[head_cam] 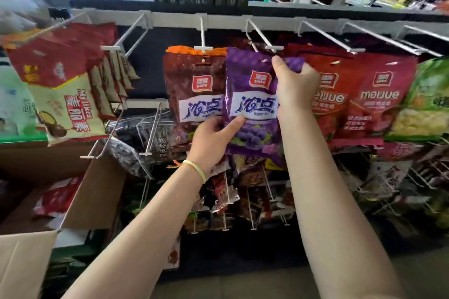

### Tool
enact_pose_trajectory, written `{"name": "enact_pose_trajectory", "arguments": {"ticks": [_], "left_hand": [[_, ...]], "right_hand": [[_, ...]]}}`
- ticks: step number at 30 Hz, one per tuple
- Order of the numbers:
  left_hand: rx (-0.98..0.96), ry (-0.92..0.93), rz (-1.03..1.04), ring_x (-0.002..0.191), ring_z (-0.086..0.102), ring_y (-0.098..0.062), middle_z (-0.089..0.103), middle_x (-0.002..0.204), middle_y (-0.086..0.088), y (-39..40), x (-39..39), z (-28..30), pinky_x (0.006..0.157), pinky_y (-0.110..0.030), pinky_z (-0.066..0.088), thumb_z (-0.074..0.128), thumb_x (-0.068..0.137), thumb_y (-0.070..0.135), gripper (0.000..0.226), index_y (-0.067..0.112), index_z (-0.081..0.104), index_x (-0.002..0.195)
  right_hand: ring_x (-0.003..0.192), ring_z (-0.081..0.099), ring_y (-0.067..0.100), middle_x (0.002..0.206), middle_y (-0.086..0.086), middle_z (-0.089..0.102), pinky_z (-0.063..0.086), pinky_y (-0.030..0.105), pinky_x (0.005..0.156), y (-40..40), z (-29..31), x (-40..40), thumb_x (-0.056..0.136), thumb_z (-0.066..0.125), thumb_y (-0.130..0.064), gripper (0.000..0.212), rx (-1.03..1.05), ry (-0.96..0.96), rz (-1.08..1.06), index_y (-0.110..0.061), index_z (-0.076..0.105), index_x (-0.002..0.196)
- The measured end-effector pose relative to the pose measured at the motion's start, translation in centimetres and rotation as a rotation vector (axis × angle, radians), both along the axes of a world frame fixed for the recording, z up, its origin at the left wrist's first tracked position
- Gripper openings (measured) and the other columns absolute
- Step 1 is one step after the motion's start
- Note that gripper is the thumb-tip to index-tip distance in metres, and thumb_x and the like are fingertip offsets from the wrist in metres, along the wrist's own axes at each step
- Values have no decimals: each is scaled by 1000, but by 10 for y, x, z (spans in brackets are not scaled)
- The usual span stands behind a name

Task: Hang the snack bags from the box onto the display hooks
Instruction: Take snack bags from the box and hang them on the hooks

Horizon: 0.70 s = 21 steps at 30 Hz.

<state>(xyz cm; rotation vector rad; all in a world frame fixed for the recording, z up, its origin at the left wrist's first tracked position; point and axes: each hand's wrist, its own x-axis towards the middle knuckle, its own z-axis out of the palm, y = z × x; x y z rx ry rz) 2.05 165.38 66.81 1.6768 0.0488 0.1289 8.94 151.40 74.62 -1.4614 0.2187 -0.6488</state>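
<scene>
A purple snack bag [252, 104] is held up against the rack, its top just under the tip of a white display hook [274, 48]. My right hand [295, 87] pinches the bag's upper right corner near the hang hole. My left hand [213, 138] grips its lower left edge, thumb across the front. Whether the hole is on the hook is hidden by my fingers. The open cardboard box [97, 192] stands at the lower left with red bags [58, 199] inside.
A brown bag [194, 94] hangs on the hook to the left, red bags [379, 99] and a green one [427, 102] to the right. Red-and-cream bags [63, 94] hang far left. Several bare white hooks [340, 39] jut forward along the top rail. Lower rows carry more packets.
</scene>
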Motion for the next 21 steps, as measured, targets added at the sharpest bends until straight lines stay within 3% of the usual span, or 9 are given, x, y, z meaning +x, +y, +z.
{"name": "enact_pose_trajectory", "arguments": {"ticks": [3,5,7,9,11,12,14,17,21], "left_hand": [[82,-29,61,92,70,-13,76,95,8,-1,4,-7,86,-39,57,69,85,55,36,22,73,98],[236,-47,63,86,70,-16,75,88,7,0,5,-7,79,-38,56,65,86,58,39,21,73,95],[707,-77,144,71,66,-21,69,72,3,2,1,-4,60,-33,52,57,87,65,49,18,69,80],[1052,-285,396,63,62,-23,62,65,2,6,-9,-1,50,-29,45,56,89,61,49,17,64,68],[1053,-639,583,83,64,-27,68,86,-5,10,-12,2,62,-38,51,62,90,42,30,14,68,78],[1076,-740,593,103,61,-30,68,108,-9,13,-8,2,80,-45,51,61,90,35,23,14,70,93],[1238,-726,537,138,39,-37,47,148,-13,22,10,0,111,-54,31,56,93,32,37,20,61,127],[1360,-571,442,150,15,-41,20,164,-13,32,35,-3,117,-64,13,43,99,42,51,31,40,149],[1404,-536,412,151,13,-41,17,164,-13,39,56,-4,116,-65,14,38,102,44,51,33,35,151]], "right_hand": [[59,57,8,65,-7,64,53,33,65,-2,-8,4,82,76,-27,20,-171,-5,-78,-20,64,67],[69,57,9,80,-4,63,53,35,72,-2,-12,-3,84,73,-22,15,-268,-68,-172,-12,63,89],[87,58,14,98,3,59,50,25,77,-2,-18,-16,84,68,-11,27,-454,-208,-343,-7,57,109],[100,57,24,108,12,59,47,29,85,2,-29,-31,83,62,-2,30,-715,-381,-462,-2,59,112],[109,56,30,113,15,61,45,39,93,8,-45,-37,85,59,-2,29,-934,-441,-405,-3,65,113],[117,54,32,121,16,60,43,43,99,12,-53,-37,87,58,-7,31,-1010,-411,-338,-6,65,117],[135,42,36,141,16,51,32,50,112,19,-67,-31,93,53,-19,40,-1124,-301,-220,-15,60,133],[145,28,39,154,15,38,21,54,118,23,-75,-20,97,46,-27,47,-1176,-211,-135,-23,50,144],[147,24,39,157,15,34,21,55,119,26,-71,-3,99,44,-29,48,-1180,-164,-102,-24,47,147]]}}
